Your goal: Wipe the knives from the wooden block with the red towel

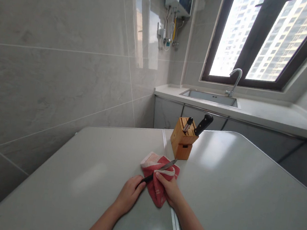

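Knife (168, 165) is held low over the bench (93, 160), between the two hands, with its tip pointing away from the body and a little to the right. The left hand (129, 193) is closed around the black handle (148, 178); this grip seems chosen to keep the blade steady, and its fingers stay well apart from the edge. The right hand (170, 190) grips the red cloth (158, 193), with its thumb on top, and a fold of the cloth goes over part of the blade. I suppose the cloth serves as a layer between skin and steel; the fingers under it are hidden, so I cannot tell how firmly they press. The wooden block (178, 139) stands upright just beyond the cloth, perhaps placed there for easy reach. Two handles, a thick black one (203, 124) and a smaller one (188, 124), stick out from its top, tilted, which should make them convenient to take.
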The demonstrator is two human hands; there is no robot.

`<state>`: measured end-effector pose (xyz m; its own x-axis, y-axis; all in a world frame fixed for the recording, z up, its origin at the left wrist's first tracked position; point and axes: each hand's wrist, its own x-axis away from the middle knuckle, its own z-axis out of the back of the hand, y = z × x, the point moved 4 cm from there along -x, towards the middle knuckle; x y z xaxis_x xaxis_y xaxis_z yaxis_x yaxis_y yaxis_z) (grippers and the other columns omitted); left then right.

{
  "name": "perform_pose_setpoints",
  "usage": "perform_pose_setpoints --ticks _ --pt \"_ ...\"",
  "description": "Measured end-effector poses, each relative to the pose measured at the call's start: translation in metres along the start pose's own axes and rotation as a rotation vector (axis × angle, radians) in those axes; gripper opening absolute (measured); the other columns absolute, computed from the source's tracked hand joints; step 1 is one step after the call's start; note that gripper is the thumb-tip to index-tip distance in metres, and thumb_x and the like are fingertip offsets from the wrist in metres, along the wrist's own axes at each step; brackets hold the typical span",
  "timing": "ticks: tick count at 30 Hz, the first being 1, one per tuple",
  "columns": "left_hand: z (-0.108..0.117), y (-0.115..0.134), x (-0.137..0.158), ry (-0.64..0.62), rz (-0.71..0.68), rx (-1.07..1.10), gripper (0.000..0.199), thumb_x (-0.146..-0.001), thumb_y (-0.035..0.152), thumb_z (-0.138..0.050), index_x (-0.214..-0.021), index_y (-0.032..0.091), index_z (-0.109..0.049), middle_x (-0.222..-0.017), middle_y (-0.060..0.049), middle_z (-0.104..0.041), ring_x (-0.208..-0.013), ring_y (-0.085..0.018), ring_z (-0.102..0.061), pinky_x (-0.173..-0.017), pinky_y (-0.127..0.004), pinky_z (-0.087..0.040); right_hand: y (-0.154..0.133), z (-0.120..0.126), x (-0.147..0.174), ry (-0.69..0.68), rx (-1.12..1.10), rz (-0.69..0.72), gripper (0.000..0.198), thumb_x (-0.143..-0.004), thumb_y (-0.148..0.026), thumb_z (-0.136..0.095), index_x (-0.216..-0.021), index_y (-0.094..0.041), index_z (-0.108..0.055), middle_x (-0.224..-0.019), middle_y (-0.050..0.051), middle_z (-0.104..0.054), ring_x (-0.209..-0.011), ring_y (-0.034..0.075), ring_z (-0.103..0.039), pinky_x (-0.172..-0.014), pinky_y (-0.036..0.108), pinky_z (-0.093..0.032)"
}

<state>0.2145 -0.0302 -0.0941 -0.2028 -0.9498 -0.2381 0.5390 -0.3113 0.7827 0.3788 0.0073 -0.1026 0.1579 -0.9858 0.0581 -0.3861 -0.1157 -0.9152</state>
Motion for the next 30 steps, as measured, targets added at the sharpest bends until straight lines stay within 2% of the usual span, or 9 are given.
perform_pose_setpoints --ticks 13,20,30 --pt "0.003 0.000 -0.001 0.056 0.029 0.080 0.032 -0.089 0.040 -0.045 -0.069 0.018 -0.057 -0.069 -0.002 -0.056 -0.067 -0.017 -0.050 -0.064 -0.025 -0.035 -0.003 -0.001 0.000 0.019 -0.021 0.005 0.043 -0.063 -0.038 -0.078 -0.098 -0.017 -0.066 -0.099 0.008 -0.071 -0.093 0.024 -0.065 -0.091 0.039 -0.048" --pt "0.007 -0.011 -0.002 0.144 0.110 0.176 0.035 -0.087 0.044 -0.047 -0.068 0.017 -0.057 -0.063 -0.001 -0.053 -0.061 -0.016 -0.046 -0.059 -0.024 -0.033 0.003 0.000 -0.001 0.009 -0.073 -0.021 0.042 -0.064 -0.036 -0.078 -0.100 -0.017 -0.065 -0.100 0.009 -0.071 -0.093 0.024 -0.065 -0.089 0.039 -0.048" --pt "0.000 0.002 -0.001 -0.033 -0.016 -0.018 0.030 -0.090 0.038 -0.044 -0.077 0.019 -0.061 -0.075 -0.004 -0.060 -0.071 -0.018 -0.052 -0.067 -0.026 -0.037 0.000 0.000 0.000 -0.003 -0.003 0.000 0.042 -0.060 -0.032 -0.080 -0.097 -0.017 -0.066 -0.100 0.008 -0.070 -0.094 0.023 -0.064 -0.091 0.037 -0.046"
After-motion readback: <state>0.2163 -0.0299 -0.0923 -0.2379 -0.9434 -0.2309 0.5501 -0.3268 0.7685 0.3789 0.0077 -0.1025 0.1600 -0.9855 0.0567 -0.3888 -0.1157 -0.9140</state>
